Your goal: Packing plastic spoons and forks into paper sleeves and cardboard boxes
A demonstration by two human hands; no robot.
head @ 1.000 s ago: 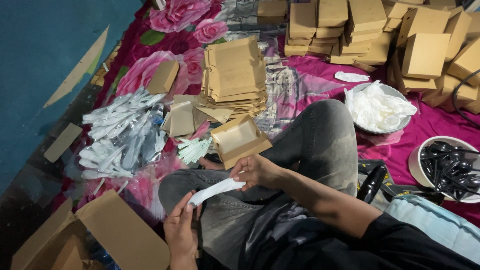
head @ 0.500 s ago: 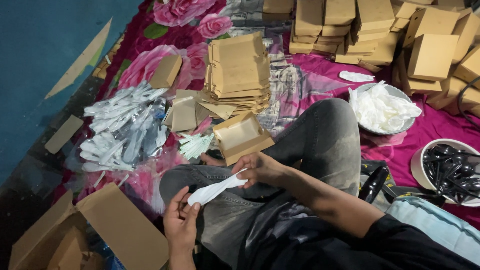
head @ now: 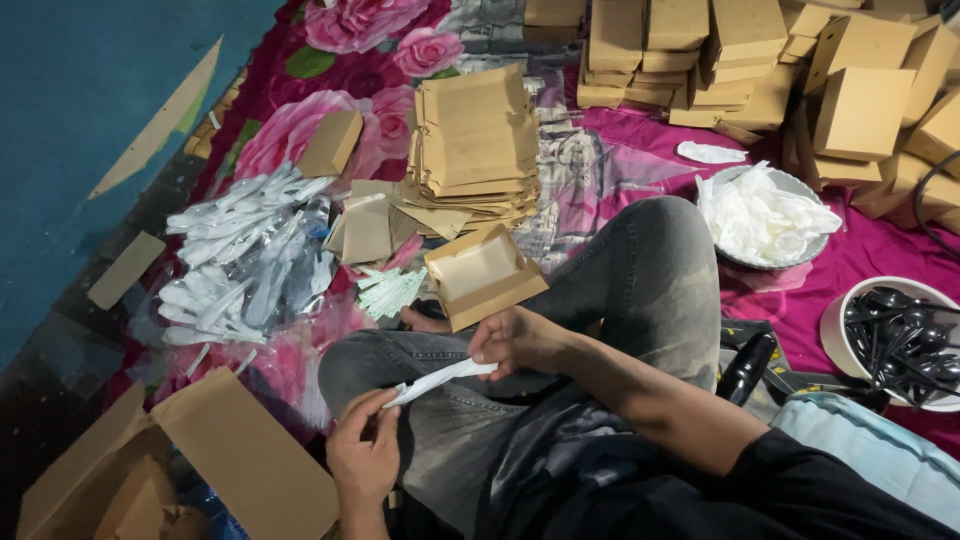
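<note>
a white strip held between two hands above the lap

a floral blanket (head: 620,170) in pink and magenta is spread over the floor, and nearly everything is laid on it. a bare blue floor (head: 90,100) is seen to the left of it. grey trousers (head: 640,290) are worn by the seated person, whose knees are bent in the middle of the view.

stacks of brown cardboard boxes (head: 760,50) are piled along the top edge. a stack of flat brown card sleeves (head: 475,140) is set in front of the knees. a large open carton (head: 210,460) is placed at the lower left. a heap of wrapped white cutlery (head: 240,260) is spread left of the sleeves. a bowl of white gloves or bags (head: 765,215) is set to the right of the knee, and a white bowl of black spoons (head: 900,340) is found at the right edge. a small open brown box (head: 482,275) is propped against the leg, just above the hands, with a small bundle of pale green packets (head: 388,290) beside it.

a thin white strip (head: 440,378) is held over the lap, between the two hands. its lower end is pinched by the left hand (head: 362,455) between thumb and fingers. its upper end is pinched by the right hand (head: 515,340), whose fingers are curled in over it. whether the strip is paper or a wrapped piece cannot be told.
</note>
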